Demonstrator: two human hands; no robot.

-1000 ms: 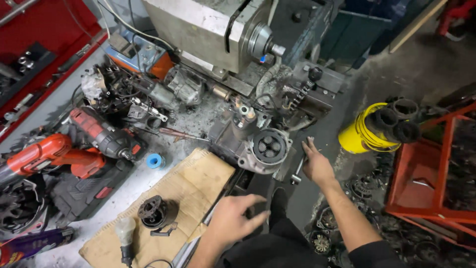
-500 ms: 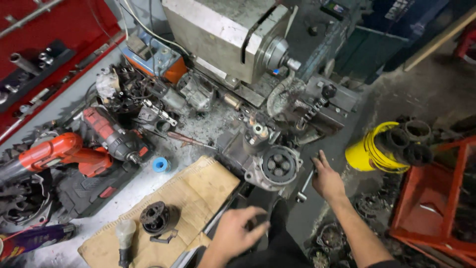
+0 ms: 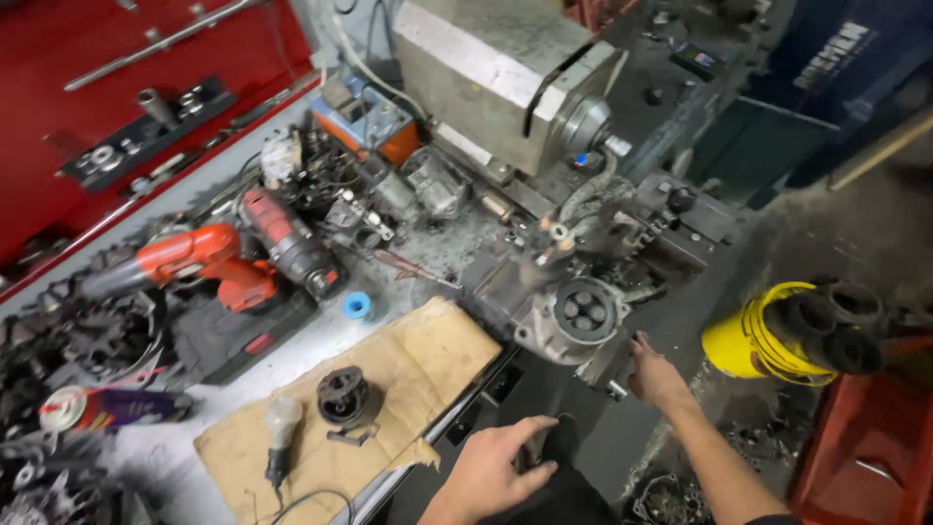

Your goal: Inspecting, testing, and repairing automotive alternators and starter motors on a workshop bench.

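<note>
Up and leftward the view has swung since a second ago, while the right hand [image 3: 657, 374] stays pressed, fingers loosely spread, against the lower edge of the grimy pump housing [image 3: 581, 316], gripping nothing I can make out. Left hand [image 3: 496, 465] hovers open, fingers splayed and empty, over the dark gap just below the bench edge [image 3: 466, 399]. Left of it lies a cardboard sheet [image 3: 428, 355] carrying a black rotor part [image 3: 343, 397], farther off a red cordless drill [image 3: 199, 262]; right of the right hand sits a yellow bucket [image 3: 743, 340].
</note>
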